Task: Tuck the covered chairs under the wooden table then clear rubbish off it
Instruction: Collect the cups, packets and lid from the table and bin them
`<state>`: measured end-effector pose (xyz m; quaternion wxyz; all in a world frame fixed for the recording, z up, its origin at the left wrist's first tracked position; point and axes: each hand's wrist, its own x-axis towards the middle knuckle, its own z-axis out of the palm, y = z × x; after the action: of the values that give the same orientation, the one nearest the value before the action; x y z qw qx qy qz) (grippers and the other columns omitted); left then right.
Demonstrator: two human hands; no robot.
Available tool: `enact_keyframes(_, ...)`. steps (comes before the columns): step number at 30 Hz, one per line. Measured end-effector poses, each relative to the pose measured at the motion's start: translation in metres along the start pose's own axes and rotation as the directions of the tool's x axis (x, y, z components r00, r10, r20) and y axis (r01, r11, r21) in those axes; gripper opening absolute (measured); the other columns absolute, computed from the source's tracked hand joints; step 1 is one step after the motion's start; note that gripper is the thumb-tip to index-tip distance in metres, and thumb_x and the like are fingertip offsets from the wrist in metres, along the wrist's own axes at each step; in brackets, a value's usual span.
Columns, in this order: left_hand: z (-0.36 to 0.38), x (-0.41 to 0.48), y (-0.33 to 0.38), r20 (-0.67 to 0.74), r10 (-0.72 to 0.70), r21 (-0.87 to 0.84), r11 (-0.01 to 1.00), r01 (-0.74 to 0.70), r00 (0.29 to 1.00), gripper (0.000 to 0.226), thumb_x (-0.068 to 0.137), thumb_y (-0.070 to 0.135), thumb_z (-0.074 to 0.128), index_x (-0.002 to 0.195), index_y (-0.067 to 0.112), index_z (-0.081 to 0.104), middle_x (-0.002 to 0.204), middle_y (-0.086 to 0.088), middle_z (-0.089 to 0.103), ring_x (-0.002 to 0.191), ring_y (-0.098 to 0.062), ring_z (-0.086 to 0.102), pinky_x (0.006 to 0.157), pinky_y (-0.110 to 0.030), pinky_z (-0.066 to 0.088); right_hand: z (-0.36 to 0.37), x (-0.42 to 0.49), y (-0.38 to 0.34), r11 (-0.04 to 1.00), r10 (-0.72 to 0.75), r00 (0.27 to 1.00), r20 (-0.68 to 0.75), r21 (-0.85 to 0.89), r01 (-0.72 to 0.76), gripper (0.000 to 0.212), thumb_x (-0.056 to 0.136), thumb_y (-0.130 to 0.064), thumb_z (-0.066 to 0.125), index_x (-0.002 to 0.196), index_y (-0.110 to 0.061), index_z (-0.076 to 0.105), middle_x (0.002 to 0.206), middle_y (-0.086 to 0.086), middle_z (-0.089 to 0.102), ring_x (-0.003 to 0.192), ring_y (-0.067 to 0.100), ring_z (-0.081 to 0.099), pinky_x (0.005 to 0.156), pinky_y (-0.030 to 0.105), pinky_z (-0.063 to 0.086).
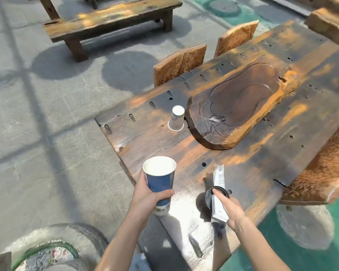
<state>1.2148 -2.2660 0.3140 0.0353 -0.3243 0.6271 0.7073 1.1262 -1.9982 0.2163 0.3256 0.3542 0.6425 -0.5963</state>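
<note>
Item: rubbish clearance, wooden tabletop (262,153), outdoor seating area.

Held items. A tall blue paper cup (160,178) is held upright in the left hand (147,196), the grip wrapped round its lower half, off the near-left edge of the tabletop. A white wrapper (219,196) and a black lid (213,196) are pinched together in the right hand (231,210), the grip clenched on both just above the wood.

Outstanding. A small white cup (177,119) is left upside down on the tabletop, just beside the carved wooden tray (237,106).

Chairs. Two covered chairs (179,64) are seen pushed in at the far side, backs close to the edge; a third cover (321,169) shows at the right edge. That part of the task is judged done.

Risks.
- Both hands are occupied; the small cup could be knocked over the edge if reached for with a loaded hand.
- The lid could slip from the two-item pinch, since little of it is covered by the fingers.
- Whether the blue cup holds liquid cannot be told; a tilt could spill it.

Surface. Dark, weathered planks, with holes and slots in which thin litter could lodge.

Setting. Grey paved ground, green-painted floor at right, a second wooden bench (110,20) beyond, strong sun with round shadows.
</note>
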Motion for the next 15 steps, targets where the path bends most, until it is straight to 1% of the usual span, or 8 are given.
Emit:
enact_keyframes(1,-0.009,0.003,0.002,0.033,0.005,0.011,1.0,-0.005,0.999,0.093,0.059,0.003,0.095,0.134,0.032,0.05,0.122,0.006,0.068,0.112,-0.017,0.065,0.09,-0.039,0.058,0.007,-0.011,0.003,1.0,-0.017,1.0,-0.018,0.019,0.018,0.038,0.084,-0.026,0.083,0.105,0.001,0.066,0.082,0.026,0.071,0.066,0.044,0.07,0.053,0.059,0.059)
enact_keyframes(2,-0.018,0.006,0.005,0.062,0.008,0.022,1.0,-0.009,0.998,0.091,0.058,0.004,0.096,0.133,0.032,0.051,0.121,0.006,0.068,0.112,-0.017,0.065,0.092,-0.041,0.058,0.014,-0.021,0.007,0.998,-0.034,0.999,-0.039,0.042,0.036,0.041,0.084,-0.027,0.083,0.106,0.004,0.067,0.08,0.025,0.071,0.066,0.041,0.07,0.055,0.056,0.06)
enact_keyframes(4,-0.036,0.013,0.011,0.098,0.014,0.046,0.999,-0.018,0.995,0.093,0.052,0.01,0.097,0.13,0.033,0.052,0.118,0.007,0.07,0.11,-0.018,0.067,0.093,-0.044,0.058,0.024,-0.036,0.017,0.993,-0.052,0.996,-0.076,0.104,0.06,0.045,0.084,-0.029,0.083,0.108,0.006,0.068,0.08,0.024,0.07,0.065,0.035,0.068,0.051,0.042,0.059)
enact_keyframes(6,-0.051,0.019,0.016,0.115,0.022,0.064,0.998,-0.029,0.993,0.095,0.048,0.015,0.097,0.13,0.034,0.053,0.118,0.006,0.071,0.11,-0.02,0.067,0.093,-0.047,0.058,0.033,-0.051,0.029,0.984,-0.059,0.995,-0.084,0.165,0.073,0.043,0.086,-0.027,0.081,0.112,0.004,0.067,0.086,0.025,0.071,0.064,0.032,0.068,0.048,0.034,0.056)
enact_keyframes(10,-0.074,0.031,0.028,0.154,0.073,0.071,0.994,-0.085,0.985,0.095,0.054,0.009,0.099,0.131,0.036,0.051,0.121,0.006,0.069,0.111,-0.018,0.067,0.093,-0.045,0.058,0.048,-0.079,0.05,0.975,-0.052,0.997,-0.065,0.211,0.065,0.039,0.087,-0.029,0.079,0.109,0.003,0.069,0.087,0.025,0.071,0.063,0.031,0.068,0.048,0.034,0.056)
enact_keyframes(12,-0.082,0.039,0.034,0.176,0.104,0.064,0.991,-0.117,0.979,0.096,0.056,0.008,0.098,0.133,0.036,0.049,0.123,0.007,0.068,0.112,-0.016,0.066,0.094,-0.044,0.058,0.054,-0.082,0.056,0.969,-0.054,0.995,-0.087,0.238,0.074,0.042,0.086,-0.03,0.08,0.111,0.003,0.07,0.09,0.027,0.072,0.069,0.033,0.068,0.055,0.036,0.057)
enact_keyframes(14,-0.085,0.05,0.04,0.18,0.13,0.052,0.989,-0.141,0.975,0.099,0.054,0.009,0.099,0.134,0.036,0.048,0.125,0.007,0.067,0.115,-0.015,0.064,0.095,-0.04,0.057,0.061,-0.083,0.055,0.957,-0.061,0.99,-0.13,0.273,0.095,0.042,0.085,-0.029,0.08,0.114,0.0,0.07,0.099,0.029,0.073,0.076,0.035,0.069,0.064,0.04,0.057)
enact_keyframes(15,-0.086,0.057,0.044,0.174,0.137,0.042,0.988,-0.146,0.975,0.102,0.052,0.01,0.1,0.136,0.034,0.047,0.126,0.007,0.066,0.116,-0.014,0.063,0.096,-0.038,0.056,0.064,-0.08,0.053,0.953,-0.059,0.986,-0.156,0.286,0.103,0.041,0.085,-0.028,0.081,0.114,-0.001,0.069,0.1,0.029,0.074,0.076,0.035,0.069,0.065,0.041,0.058)
